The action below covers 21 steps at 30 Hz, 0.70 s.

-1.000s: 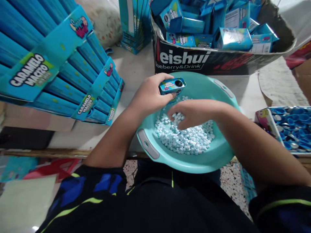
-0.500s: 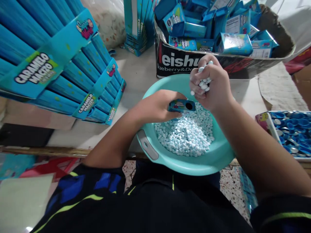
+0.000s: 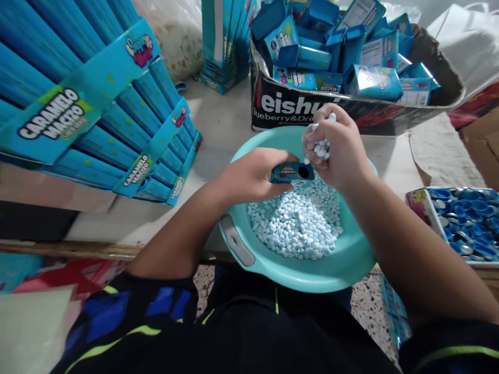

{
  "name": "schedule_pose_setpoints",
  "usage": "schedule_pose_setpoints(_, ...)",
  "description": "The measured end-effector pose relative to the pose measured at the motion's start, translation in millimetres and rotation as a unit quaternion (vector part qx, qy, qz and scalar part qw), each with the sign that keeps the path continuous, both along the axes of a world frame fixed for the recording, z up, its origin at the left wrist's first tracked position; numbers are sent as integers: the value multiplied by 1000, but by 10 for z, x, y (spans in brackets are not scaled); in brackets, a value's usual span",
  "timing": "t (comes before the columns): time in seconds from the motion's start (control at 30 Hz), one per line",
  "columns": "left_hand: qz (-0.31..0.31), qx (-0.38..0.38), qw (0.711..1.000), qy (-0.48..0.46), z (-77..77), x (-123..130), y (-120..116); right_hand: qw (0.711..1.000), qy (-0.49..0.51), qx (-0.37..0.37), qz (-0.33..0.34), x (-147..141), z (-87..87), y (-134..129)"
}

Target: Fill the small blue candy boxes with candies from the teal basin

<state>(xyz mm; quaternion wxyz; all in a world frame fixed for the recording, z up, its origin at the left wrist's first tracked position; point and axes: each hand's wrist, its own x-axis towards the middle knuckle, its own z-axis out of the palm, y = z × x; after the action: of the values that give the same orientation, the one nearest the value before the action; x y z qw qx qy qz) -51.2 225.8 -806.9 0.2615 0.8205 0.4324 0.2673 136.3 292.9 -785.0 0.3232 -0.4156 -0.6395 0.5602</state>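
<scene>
My left hand (image 3: 259, 174) is closed around a small blue candy box (image 3: 290, 173), tilted so a dark round hole shows at its right end. Up close on the right, my right hand (image 3: 339, 143) grips a fistful of pale blue and white candies (image 3: 322, 149), some poking out between the fingers. Both hands are over a turquoise basin (image 3: 312, 278) with a grey handle grip. Loose candies of the same kind (image 3: 300, 223) lie heaped on the basin's bottom, partly hidden by my left hand and the box.
Behind the basin, a cut-down black carton (image 3: 288, 106) holds many blue boxes (image 3: 374, 82). Tall blue display stands (image 3: 93, 119) rise at the left. At the right is a white tray (image 3: 440, 223) of blue and silver caps (image 3: 468, 218). A filled plastic bag (image 3: 171, 41) stands at the back.
My right hand has come slightly lower and left, closer to the box's holed end, still full of candies. The left hand keeps its hold; the view has shifted a little.
</scene>
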Motion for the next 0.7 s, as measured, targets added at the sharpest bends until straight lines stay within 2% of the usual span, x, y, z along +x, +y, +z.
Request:
schedule_pose_setpoints(0.13,5,12,1000,-3,-4,-8,14,981,-126,126,73,4,-95,38)
schedule_pose_setpoints(0.23,12,10,1000,7,24,-1,15,964,-177,171,97,-12,-114,30)
schedule_pose_setpoints(0.37,15,-3,1000,13,40,7,10,950,-231,187,98,-50,-108,4)
schedule_pose_setpoints(0.53,47,16,999,1,-15,5,21,966,-199,163,-12,-77,-88,-40)
schedule_pose_setpoints(0.63,64,19,998,-10,-33,10,25,958,-212,192,30,-82,-94,-51)
schedule_pose_setpoints(0.7,75,14,997,-14,-30,15,25,963,-186,193,41,-88,-122,-43)
